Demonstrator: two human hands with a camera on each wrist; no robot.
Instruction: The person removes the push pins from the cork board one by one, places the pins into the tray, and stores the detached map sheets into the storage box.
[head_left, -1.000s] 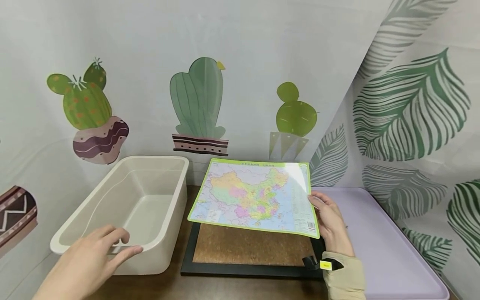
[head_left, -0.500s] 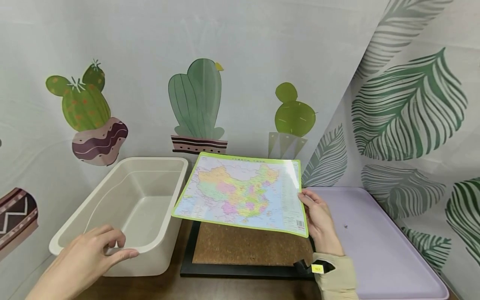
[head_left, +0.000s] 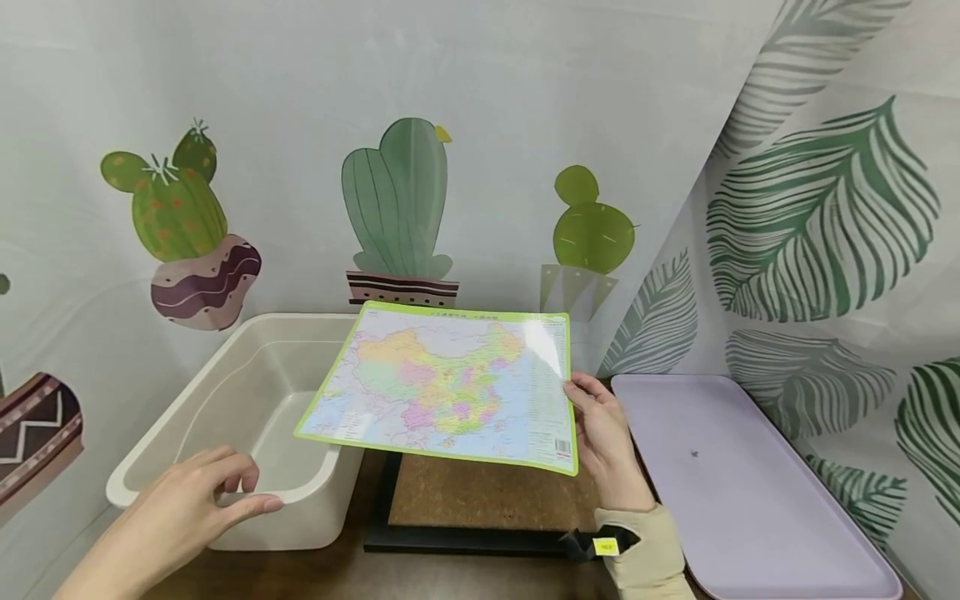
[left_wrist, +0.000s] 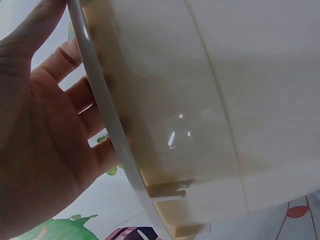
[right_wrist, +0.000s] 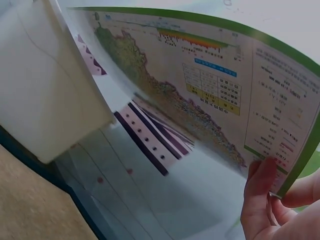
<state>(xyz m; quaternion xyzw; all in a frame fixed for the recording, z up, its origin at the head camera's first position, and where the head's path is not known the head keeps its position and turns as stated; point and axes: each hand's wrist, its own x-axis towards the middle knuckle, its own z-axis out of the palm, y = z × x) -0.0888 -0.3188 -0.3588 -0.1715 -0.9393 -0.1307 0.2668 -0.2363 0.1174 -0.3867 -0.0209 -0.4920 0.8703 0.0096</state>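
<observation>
A laminated map sheet [head_left: 442,383] with a green border is held tilted by my right hand [head_left: 603,442], thumb and fingers pinching its right edge. The right wrist view shows the sheet's printed underside [right_wrist: 215,80] and the pinching fingers [right_wrist: 260,185] at one corner. Its left part overlaps the right rim of a deep off-white bin [head_left: 315,517] as seen from the head. At the bin's near-left corner my left hand [head_left: 187,504] grips the rim. In the left wrist view the left fingers [left_wrist: 82,95] pass behind that rim [left_wrist: 102,100], which hides their tips.
Under the map lies a brown cork-like board [head_left: 487,500] in a black frame on the dark wooden table [head_left: 277,575]. A light purple tray [head_left: 750,483] stands to the right. A printed cloth [head_left: 495,100] with cacti and leaves hangs behind.
My right hand has carried the map leftward, from above the framed board until it overlaps the bin in the head view. The left hand has stayed at the bin's rim.
</observation>
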